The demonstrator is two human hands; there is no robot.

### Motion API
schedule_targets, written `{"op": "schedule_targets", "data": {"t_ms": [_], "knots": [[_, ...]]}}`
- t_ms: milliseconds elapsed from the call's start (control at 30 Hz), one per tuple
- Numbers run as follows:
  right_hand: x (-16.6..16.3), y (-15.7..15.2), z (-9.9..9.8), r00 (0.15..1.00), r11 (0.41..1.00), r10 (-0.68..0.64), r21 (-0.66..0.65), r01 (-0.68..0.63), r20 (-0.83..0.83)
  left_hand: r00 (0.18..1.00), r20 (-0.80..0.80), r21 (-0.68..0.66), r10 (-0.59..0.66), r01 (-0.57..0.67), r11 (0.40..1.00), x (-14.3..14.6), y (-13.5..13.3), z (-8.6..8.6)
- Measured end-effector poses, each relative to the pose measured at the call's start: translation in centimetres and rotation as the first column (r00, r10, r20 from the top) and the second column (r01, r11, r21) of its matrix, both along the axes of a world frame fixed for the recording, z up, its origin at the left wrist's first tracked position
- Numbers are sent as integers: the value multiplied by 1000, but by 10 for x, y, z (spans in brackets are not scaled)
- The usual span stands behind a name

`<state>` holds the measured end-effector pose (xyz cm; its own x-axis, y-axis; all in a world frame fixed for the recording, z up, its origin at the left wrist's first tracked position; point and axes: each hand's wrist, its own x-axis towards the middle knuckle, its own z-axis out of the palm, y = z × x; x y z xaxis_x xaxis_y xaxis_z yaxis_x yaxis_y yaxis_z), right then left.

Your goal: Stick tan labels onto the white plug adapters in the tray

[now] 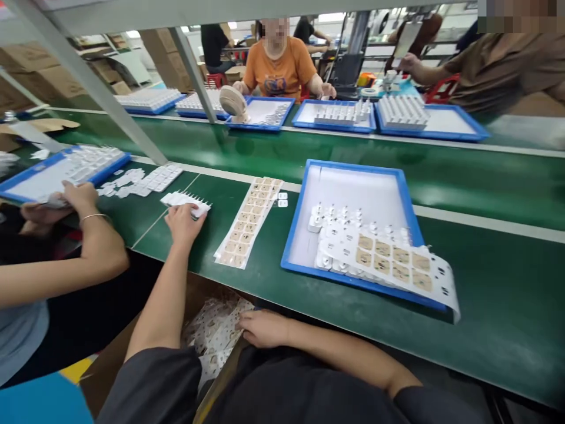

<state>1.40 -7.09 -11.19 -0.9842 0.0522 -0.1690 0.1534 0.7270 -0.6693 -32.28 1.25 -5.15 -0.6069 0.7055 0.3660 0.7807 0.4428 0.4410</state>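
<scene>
My left hand (184, 222) is closed on a row of white plastic pieces (176, 199) with thin pins along one side, at the bench surface. My right hand (263, 328) is low by the bench's front edge, fingers curled beside crumpled liner scraps (216, 330) in a cardboard box; whether it holds anything is hidden. Between my hands and the tray lies a sheet of tan adhesive pads (247, 224), with small white stickers (282, 200) at its upper right. Another pad sheet (392, 259) drapes over white pinned parts (335, 215) in a blue-rimmed tray (353, 166).
At left, a co-worker's hands (73, 200) work over another blue tray (13, 187), near loose white pieces (141, 181). A slanted metal post (110, 100) rises from the bench. Across the green belt (247, 147) stand more trays (335, 123) and a seated person in orange (280, 68).
</scene>
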Motion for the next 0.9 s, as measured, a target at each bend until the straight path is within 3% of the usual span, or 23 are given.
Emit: {"op": "schedule_targets", "data": {"t_ms": [133,233,300,367,433,500,567,667,733,900], "knots": [[63,16,55,989,984,89,-143,-106,-121,990,-140,-70,3,-12,997,-7,7,1],[123,37,107,945,969,-147,-232,79,-293,995,-100,-4,-16,16,1000,14,12,10],[160,57,134,846,930,-367,-189,316,-387,993,-21,41,-115,116,992,47,18,20],[189,81,149,675,803,-523,-35,595,-521,957,67,55,-283,279,959,93,26,33],[207,106,152,539,588,-576,147,795,-614,838,205,105,-505,494,863,147,33,47],[217,131,147,503,405,-604,306,862,-618,668,252,126,-700,695,708,200,39,60],[219,149,139,515,317,-641,414,853,-570,552,183,136,-814,806,577,244,45,71],[217,163,127,533,320,-658,444,837,-531,422,93,84,-902,899,429,291,58,79],[216,165,123,521,346,-653,396,851,-550,368,78,19,-927,929,370,309,68,80],[218,163,128,480,410,-611,267,872,-630,410,179,-59,-894,912,406,329,85,82]]}}
